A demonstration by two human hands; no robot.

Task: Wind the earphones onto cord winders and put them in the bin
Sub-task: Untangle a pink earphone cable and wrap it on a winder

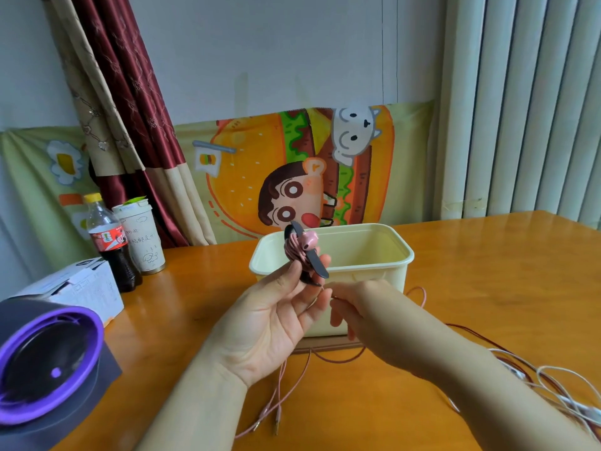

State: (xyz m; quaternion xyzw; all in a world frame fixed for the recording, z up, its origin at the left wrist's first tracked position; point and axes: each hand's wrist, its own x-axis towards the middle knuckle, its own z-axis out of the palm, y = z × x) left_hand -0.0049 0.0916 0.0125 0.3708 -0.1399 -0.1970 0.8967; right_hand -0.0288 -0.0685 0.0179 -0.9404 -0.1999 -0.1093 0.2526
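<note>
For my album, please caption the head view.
Left hand holds a black cord winder wrapped in pink earphone cable; right hand pinches it near a cream plastic bin.

We see the pink earphones (307, 244) partly wound around a black cord winder (317, 266). The left hand (276, 317) holds the winder tilted, just in front of the cream bin (374, 271). One earbud sits atop the coils. The unwound pink cord trails down across the surface (487, 271), with its plug end near us. The bin stands open and upright. White earphones (559, 382) lie loosely tangled at the right.
</note>
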